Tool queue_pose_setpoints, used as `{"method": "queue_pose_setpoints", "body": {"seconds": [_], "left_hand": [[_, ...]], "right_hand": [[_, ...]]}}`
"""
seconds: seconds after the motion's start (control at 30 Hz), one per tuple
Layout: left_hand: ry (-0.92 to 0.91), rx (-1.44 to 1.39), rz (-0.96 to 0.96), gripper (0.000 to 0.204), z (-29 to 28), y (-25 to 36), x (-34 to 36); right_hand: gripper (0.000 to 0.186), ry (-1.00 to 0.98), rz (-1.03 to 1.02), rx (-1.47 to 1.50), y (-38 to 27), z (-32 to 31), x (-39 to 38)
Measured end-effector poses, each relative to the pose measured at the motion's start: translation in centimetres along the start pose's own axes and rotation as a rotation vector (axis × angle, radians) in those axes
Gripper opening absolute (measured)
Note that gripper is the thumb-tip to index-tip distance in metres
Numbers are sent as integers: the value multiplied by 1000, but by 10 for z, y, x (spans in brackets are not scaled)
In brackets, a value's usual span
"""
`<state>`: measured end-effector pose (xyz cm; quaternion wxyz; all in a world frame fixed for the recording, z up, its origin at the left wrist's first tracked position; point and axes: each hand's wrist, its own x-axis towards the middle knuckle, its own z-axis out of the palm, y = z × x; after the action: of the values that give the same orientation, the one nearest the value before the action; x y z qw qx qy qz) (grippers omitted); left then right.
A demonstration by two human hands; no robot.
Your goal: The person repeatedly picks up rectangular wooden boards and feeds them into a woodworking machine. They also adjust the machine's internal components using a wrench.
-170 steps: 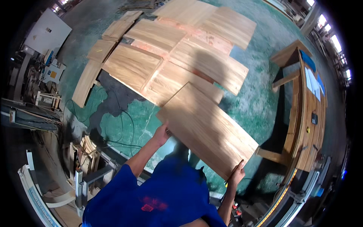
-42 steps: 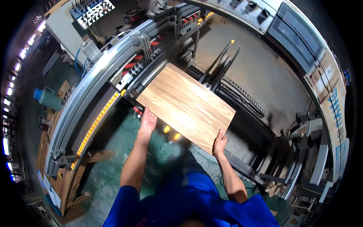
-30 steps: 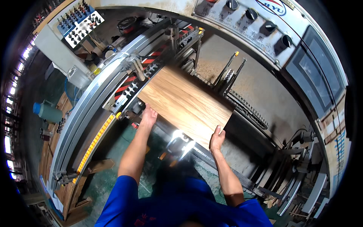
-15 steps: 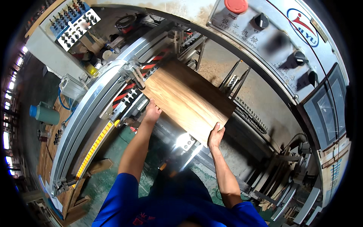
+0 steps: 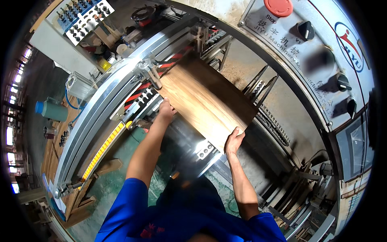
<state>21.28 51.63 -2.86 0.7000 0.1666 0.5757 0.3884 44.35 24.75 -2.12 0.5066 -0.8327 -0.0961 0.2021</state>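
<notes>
A rectangular wooden board (image 5: pixel 201 107) with light grain lies tilted across the machine, its far part in shadow. My left hand (image 5: pixel 165 111) grips its near edge toward the left, close to a metal clamp cylinder (image 5: pixel 152 75); the fingers go under the board. At the near right corner my right hand (image 5: pixel 234 142) holds the board, thumb on top and the other fingers mostly hidden below. The board's left end meets the machine's metal fence (image 5: pixel 141 97) beside red and black striped tape.
A control panel (image 5: pixel 298 52) with a red stop button (image 5: pixel 279 7) and black knobs rises at the upper right. Along the left runs a curved-looking metal rail (image 5: pixel 86 117) with a yellow scale strip (image 5: pixel 102 151). A green jug (image 5: pixel 52 109) stands on a wooden bench.
The view has shifted, so the machine and panel appear farther right. Both hands keep their hold on the board, which stays about where it was against the fence.
</notes>
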Motion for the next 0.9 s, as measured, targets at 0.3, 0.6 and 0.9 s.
{"method": "queue_pose_setpoints", "body": {"seconds": [0.3,0.6,0.9], "left_hand": [[37,92,-31,39,14,12,-15],[173,154,-58,36,33,21,-31],[29,86,-36,32,7,15,-13]], "right_hand": [[68,-42,9,57,-7,-6,-1],[63,10,-21,57,-17,-7,-8],[60,70,-60,16,2,3,-6]]}}
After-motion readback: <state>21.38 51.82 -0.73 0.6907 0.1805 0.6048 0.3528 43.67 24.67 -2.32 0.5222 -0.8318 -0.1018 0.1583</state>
